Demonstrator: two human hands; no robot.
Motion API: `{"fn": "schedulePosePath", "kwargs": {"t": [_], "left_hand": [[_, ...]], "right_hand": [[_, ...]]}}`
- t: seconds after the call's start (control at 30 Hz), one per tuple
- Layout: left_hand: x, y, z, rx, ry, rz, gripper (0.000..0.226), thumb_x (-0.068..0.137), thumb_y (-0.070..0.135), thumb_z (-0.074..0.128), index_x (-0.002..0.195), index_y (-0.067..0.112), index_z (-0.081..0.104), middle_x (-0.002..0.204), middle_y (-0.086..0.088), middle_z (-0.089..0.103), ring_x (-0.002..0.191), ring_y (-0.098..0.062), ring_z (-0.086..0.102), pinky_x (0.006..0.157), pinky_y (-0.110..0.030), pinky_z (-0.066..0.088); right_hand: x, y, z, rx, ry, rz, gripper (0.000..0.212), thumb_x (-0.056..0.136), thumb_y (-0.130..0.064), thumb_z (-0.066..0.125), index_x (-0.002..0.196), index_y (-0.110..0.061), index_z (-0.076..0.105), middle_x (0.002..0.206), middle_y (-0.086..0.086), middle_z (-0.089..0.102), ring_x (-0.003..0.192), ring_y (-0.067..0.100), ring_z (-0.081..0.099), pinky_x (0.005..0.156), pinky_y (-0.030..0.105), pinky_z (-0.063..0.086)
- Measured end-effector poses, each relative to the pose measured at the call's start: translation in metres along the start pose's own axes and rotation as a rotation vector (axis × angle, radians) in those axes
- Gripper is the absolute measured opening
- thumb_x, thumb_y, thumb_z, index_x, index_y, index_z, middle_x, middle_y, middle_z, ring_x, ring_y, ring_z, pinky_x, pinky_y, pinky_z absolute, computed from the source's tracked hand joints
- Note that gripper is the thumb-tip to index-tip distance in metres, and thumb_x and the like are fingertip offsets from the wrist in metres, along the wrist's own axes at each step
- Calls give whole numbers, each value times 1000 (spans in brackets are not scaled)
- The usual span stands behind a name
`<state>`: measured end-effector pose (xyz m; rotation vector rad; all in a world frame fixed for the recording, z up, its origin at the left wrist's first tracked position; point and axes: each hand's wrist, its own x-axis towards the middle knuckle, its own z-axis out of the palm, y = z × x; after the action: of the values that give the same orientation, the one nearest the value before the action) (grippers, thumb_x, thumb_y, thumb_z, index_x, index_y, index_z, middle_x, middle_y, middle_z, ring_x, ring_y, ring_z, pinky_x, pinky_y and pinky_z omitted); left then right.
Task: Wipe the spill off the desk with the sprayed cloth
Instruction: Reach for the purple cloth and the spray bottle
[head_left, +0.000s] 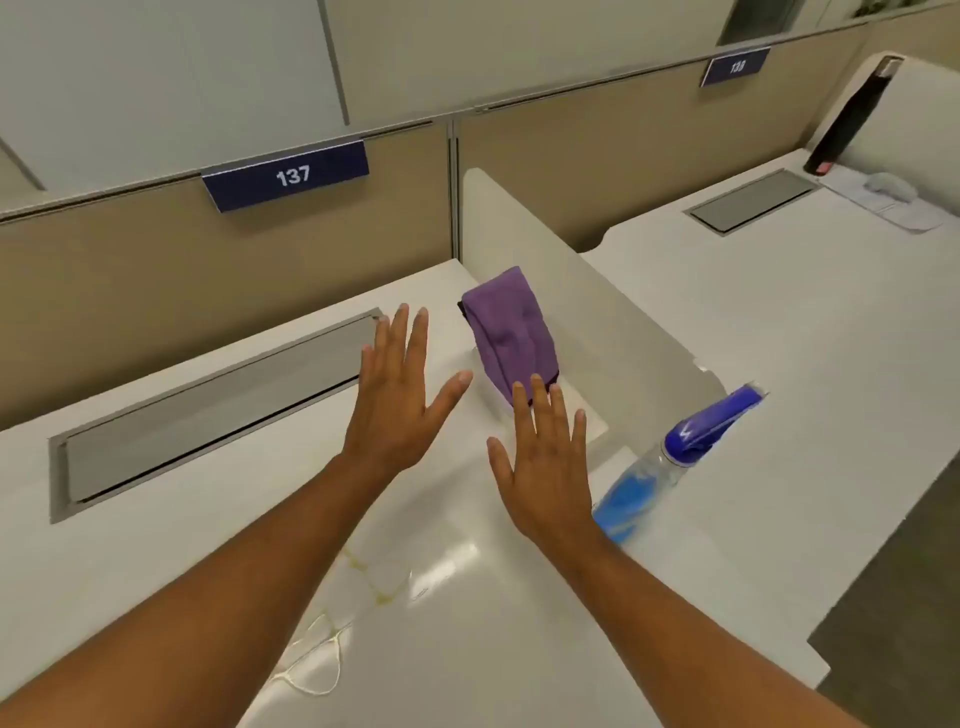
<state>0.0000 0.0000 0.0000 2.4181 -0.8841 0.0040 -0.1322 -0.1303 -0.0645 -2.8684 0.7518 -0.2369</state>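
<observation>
A folded purple cloth (509, 332) lies on the white desk (156, 571) against the low white divider. My left hand (400, 395) hovers flat with fingers spread, just left of the cloth and apart from it. My right hand (545, 457) is also flat and spread, its fingertips overlapping the cloth's near corner. Neither hand holds anything. A yellowish spill (374, 582) streaks the desk between my forearms, with thin outlines running toward the near edge. A spray bottle (670, 462) with blue liquid and a blue trigger head stands to the right of my right hand.
A grey cable hatch (208, 410) is set into the desk at the left. The white divider (597, 312) separates this desk from the neighbouring one, which holds a second hatch (753, 200), a dark bottle (852, 119) and papers. Beige partitions carry the label 137 (291, 175).
</observation>
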Motion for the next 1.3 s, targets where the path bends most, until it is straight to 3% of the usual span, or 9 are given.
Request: {"fn": "schedulePosePath", "kwargs": {"t": [0.2, 0.3, 0.4, 0.57, 0.8, 0.93, 1.07, 1.17, 1.3], "left_hand": [[81, 21, 44, -572, -76, -394, 89, 98, 67, 50, 168, 25, 14, 172, 0, 31, 157, -26, 32, 124, -49, 31], [111, 15, 63, -822, -143, -558, 81, 97, 69, 50, 161, 21, 37, 160, 0, 49, 148, -25, 45, 115, -42, 37], [126, 9, 74, -971, -145, -615, 59, 97, 60, 59, 138, 17, 63, 125, 9, 69, 118, -13, 64, 99, -29, 45], [133, 15, 75, -952, 67, -551, 22, 94, 48, 72, 95, 25, 73, 90, 16, 74, 84, -4, 68, 54, -5, 50], [134, 46, 42, -1043, 155, -420, 13, 89, 44, 79, 89, 31, 77, 85, 12, 79, 86, -11, 73, 75, -20, 61], [122, 62, 0, -1135, 171, -411, 25, 89, 45, 79, 96, 21, 79, 87, 4, 77, 84, -16, 71, 76, -31, 62], [83, 68, -46, -1240, 215, -443, 27, 88, 44, 81, 102, 21, 79, 96, 3, 82, 81, -13, 79, 64, -24, 61], [40, 64, -76, -1297, 254, -489, 27, 87, 38, 83, 103, 17, 79, 97, 0, 83, 80, -12, 79, 61, -26, 60], [-24, 48, -108, -1373, 264, -575, 30, 86, 29, 85, 106, 8, 76, 101, -8, 81, 86, -18, 79, 69, -32, 63]], "right_hand": [[8, 2, 22, -18, 24, 26, 75, 103, -61, 37, 167, -23, 25, 176, 5, 20, 161, 30, 24, 127, 56, 18], [11, 2, 26, -20, 69, 45, 71, 101, -60, 45, 162, -23, 38, 171, 6, 34, 155, 32, 37, 122, 57, 29], [11, 2, 29, -13, 103, 61, 70, 98, -59, 55, 157, -22, 46, 164, 8, 46, 148, 34, 49, 117, 57, 38], [11, 2, 31, -25, 124, 69, 71, 96, -63, 52, 155, -22, 51, 159, 10, 53, 144, 36, 53, 114, 58, 41], [10, 0, 25, -2, 74, 81, 73, 100, -68, 35, 155, -23, 51, 160, 10, 51, 147, 37, 49, 117, 59, 37], [8, 2, 15, 93, 24, 64, 77, 103, -68, 32, 165, -23, 28, 173, 7, 28, 159, 33, 27, 129, 55, 15], [-4, -17, -19, 350, 367, -35, 58, 98, -34, 69, 148, -19, 45, 151, 12, 51, 136, 32, 53, 109, 53, 49], [-16, -47, -53, 510, 645, -104, 55, 85, -24, 78, 130, -16, 47, 130, 7, 51, 116, 26, 54, 93, 46, 53], [-33, -98, -100, 625, 572, -248, 70, 78, -36, 83, 134, -16, 46, 130, 5, 54, 114, 23, 55, 93, 34, 56]]}}
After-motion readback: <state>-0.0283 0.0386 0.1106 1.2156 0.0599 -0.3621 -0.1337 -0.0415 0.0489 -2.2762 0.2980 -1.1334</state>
